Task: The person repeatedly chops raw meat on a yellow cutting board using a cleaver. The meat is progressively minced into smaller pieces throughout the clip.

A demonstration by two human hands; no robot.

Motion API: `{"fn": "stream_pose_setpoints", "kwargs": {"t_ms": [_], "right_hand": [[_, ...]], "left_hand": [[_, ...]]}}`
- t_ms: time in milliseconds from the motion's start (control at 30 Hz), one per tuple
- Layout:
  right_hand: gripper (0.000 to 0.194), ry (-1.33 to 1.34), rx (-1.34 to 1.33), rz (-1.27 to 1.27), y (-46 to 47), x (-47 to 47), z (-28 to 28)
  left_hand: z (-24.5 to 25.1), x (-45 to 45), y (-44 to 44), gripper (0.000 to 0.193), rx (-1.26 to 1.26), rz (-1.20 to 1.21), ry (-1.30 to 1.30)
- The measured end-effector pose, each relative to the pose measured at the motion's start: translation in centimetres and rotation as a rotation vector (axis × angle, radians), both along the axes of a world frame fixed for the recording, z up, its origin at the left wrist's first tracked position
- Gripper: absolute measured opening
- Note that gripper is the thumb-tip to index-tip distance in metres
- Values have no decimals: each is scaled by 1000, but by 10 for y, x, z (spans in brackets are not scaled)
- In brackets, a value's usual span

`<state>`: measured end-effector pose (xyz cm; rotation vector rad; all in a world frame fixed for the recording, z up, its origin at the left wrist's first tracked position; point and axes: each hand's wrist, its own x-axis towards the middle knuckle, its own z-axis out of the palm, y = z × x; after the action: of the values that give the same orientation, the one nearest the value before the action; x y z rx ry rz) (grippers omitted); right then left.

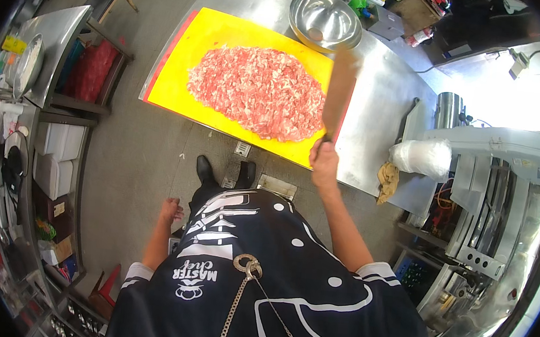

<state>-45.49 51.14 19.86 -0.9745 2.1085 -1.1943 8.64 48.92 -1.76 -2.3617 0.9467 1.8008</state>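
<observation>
My right hand (324, 160) grips the dark handle of a broad-bladed cleaver (342, 90). Its blade, slightly blurred, points away from me across the right side of the yellow cutting board (178, 62). Chopped raw meat (258, 89), pink with white fat, is spread in a wide flat mound on that board. A red layer shows along the board's left and right edges. Down by my left side hangs my left hand (173, 209), away from the table, with its fingers loosely bent and nothing visible in it.
A steel bowl (325, 20) stands at the board's far edge on the steel table (378, 106). To the right are a tan cloth (387, 182), a plastic-wrapped bundle (421, 157) and a grey machine (506, 145). Shelving with white bins (60, 141) runs along the left.
</observation>
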Motion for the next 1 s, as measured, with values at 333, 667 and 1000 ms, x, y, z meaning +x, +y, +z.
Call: {"fn": "stream_pose_setpoints", "kwargs": {"t_ms": [333, 667, 1000], "right_hand": [[75, -307, 494, 40, -8, -12, -38], [55, 1, 274, 30, 0, -107, -31], [58, 467, 340, 289, -117, -206, -60]], "left_hand": [[-2, 23, 25, 43, -11, -61, -34], [22, 25, 6, 37, -62, 137, 56], [75, 56, 67, 38, -113, 122, -114]]}}
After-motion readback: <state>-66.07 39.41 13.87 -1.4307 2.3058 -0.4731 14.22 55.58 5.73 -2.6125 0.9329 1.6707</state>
